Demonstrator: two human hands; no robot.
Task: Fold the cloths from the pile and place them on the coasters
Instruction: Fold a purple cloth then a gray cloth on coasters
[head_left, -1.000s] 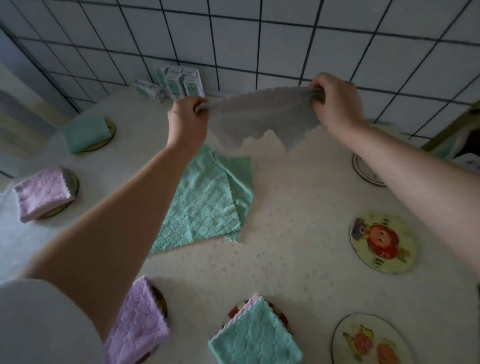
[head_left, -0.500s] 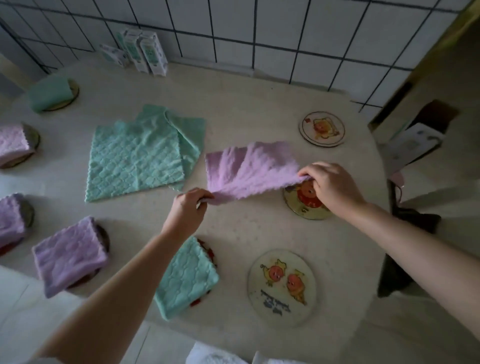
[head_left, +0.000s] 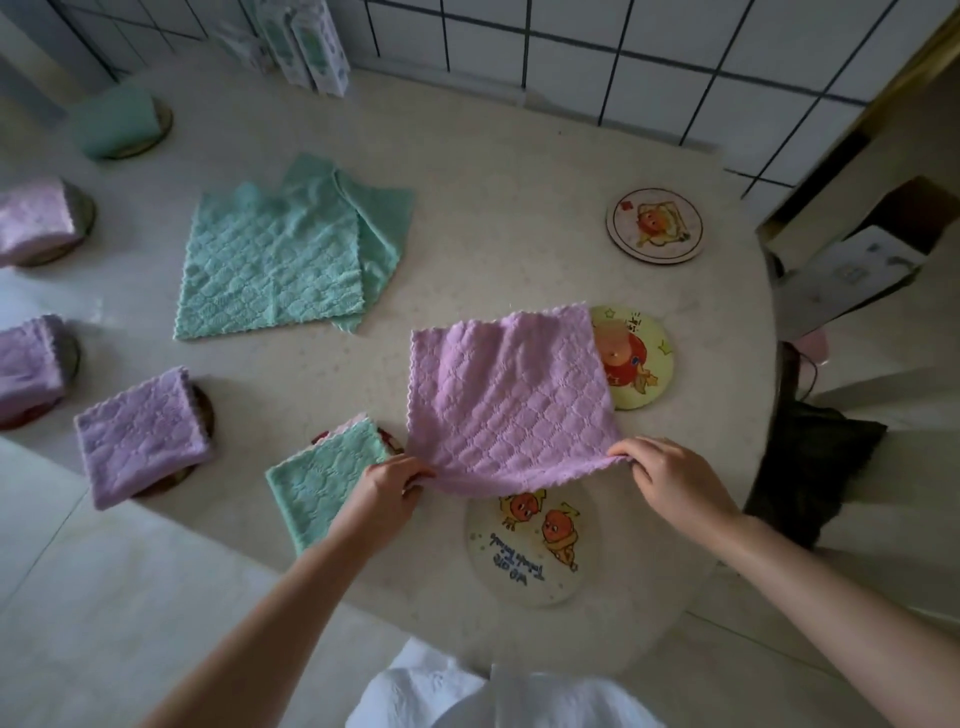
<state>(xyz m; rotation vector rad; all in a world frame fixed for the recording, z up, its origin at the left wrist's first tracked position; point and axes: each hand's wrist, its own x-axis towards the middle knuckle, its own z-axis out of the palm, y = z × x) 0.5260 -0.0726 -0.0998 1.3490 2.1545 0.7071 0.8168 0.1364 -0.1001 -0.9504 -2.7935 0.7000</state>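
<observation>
A pink cloth (head_left: 506, 395) lies spread on the round table, its far part flat and its near edge lifted. My left hand (head_left: 387, 486) pinches the near left corner and my right hand (head_left: 670, 475) pinches the near right corner. The cloth overlaps the left side of a yellow coaster (head_left: 641, 358) and the top of a cartoon coaster (head_left: 530, 556) near me. A pile of green cloths (head_left: 275, 260) lies flat at the table's middle. A bare coaster (head_left: 653, 226) sits at the far right. Folded cloths rest on other coasters: green (head_left: 324, 480), pink (head_left: 140, 444).
More folded cloths sit on coasters at the left: two pink (head_left: 34, 218) (head_left: 26, 366) and a green one (head_left: 117, 124) at the back. Small cartons (head_left: 306, 39) stand by the tiled wall. The table edge (head_left: 748, 467) curves on the right, with a chair and box beyond.
The pink cloth, held up in the air before, has come down and now lies mostly spread on the table. Both hands moved toward me, still holding its corners.
</observation>
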